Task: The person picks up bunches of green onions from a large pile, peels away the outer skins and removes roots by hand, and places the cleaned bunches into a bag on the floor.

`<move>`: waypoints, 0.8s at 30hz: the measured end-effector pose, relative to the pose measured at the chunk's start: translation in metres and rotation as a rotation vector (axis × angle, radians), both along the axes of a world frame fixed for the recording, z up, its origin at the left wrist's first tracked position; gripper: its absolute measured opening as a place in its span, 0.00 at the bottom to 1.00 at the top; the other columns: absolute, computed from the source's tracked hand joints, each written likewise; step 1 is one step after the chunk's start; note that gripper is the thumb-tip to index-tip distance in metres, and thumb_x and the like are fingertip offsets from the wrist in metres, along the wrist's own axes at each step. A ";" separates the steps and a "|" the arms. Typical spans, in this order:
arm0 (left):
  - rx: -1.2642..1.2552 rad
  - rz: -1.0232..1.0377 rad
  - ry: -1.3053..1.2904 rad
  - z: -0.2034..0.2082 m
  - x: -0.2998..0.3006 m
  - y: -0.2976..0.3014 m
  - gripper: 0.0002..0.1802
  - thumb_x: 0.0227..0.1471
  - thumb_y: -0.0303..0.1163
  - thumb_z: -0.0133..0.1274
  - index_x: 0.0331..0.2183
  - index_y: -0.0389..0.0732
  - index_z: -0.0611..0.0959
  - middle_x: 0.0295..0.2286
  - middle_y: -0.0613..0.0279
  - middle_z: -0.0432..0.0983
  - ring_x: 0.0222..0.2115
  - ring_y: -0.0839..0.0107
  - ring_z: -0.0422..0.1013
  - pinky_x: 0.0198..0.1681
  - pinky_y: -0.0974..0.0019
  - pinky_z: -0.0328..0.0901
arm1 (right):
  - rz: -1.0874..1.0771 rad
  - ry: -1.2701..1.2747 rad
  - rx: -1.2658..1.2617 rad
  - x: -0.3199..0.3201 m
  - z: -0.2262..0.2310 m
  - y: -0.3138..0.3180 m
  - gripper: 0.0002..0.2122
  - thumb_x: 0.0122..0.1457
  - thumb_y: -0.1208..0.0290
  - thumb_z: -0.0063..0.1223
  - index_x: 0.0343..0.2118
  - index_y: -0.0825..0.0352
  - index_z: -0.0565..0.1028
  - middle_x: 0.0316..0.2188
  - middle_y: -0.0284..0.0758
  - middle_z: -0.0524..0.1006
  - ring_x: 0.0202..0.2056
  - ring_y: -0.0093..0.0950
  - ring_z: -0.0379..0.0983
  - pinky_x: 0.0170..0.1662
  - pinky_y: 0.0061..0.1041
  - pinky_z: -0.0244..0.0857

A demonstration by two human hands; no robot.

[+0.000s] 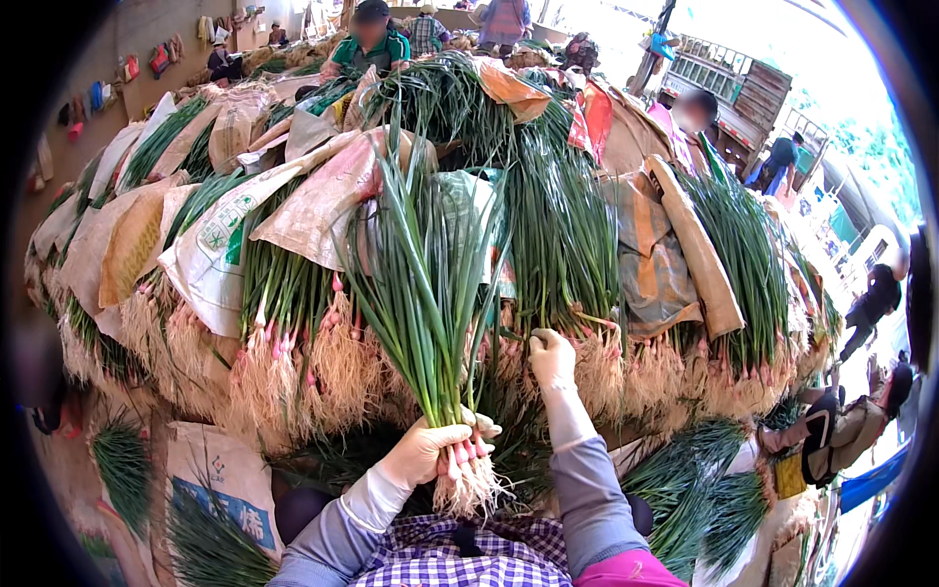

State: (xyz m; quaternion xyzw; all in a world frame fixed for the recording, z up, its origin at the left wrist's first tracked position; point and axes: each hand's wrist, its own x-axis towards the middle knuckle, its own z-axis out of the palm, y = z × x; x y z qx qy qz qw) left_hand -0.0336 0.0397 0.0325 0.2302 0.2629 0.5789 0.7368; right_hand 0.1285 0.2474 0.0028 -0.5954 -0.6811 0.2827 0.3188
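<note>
My left hand (427,452), in a pale glove, is closed around a bunch of spring onions (419,293) just above their pinkish bulbs. Its long green leaves fan upward and its pale roots (468,489) hang below the fist. To the right, my right hand (553,360), also gloved, reaches to the front of a big heap of spring onions (562,235). The fingers are curled against the lower stalks; whatever they grip is hidden or too small to make out. Beside that hand a single stalk (595,320) lies slantwise.
Woven sacks (318,210) lie over the heap, whose roots face me. Loose spring onions (685,479) lie low on the right, near a printed sack (223,479) on the left. A person in green (370,49) is behind the heap; others are at the right. A truck (729,78) stands beyond.
</note>
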 end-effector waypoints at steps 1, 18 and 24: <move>0.004 -0.059 0.069 -0.003 -0.009 0.000 0.11 0.50 0.20 0.43 0.38 0.31 0.74 0.40 0.42 0.73 0.36 0.59 0.72 0.52 0.44 0.62 | 0.001 -0.122 -0.003 -0.006 -0.002 0.008 0.14 0.54 0.69 0.54 0.41 0.72 0.74 0.34 0.44 0.78 0.36 0.36 0.76 0.42 0.29 0.68; -0.122 -0.021 0.065 0.001 -0.003 -0.011 0.15 0.52 0.25 0.50 0.42 0.31 0.71 0.24 0.50 0.76 0.19 0.73 0.73 0.13 0.75 0.65 | 0.494 0.841 -0.712 0.021 0.047 -0.080 0.10 0.60 0.72 0.47 0.40 0.72 0.71 0.30 0.37 0.79 0.23 0.16 0.69 0.25 0.11 0.60; -0.065 -0.106 0.107 -0.006 0.001 -0.006 0.10 0.52 0.23 0.48 0.38 0.33 0.71 0.22 0.47 0.75 0.11 0.70 0.70 0.15 0.74 0.65 | 0.523 0.917 -0.832 -0.001 0.033 -0.114 0.14 0.61 0.71 0.47 0.47 0.72 0.70 0.32 0.31 0.77 0.26 0.14 0.69 0.26 0.12 0.61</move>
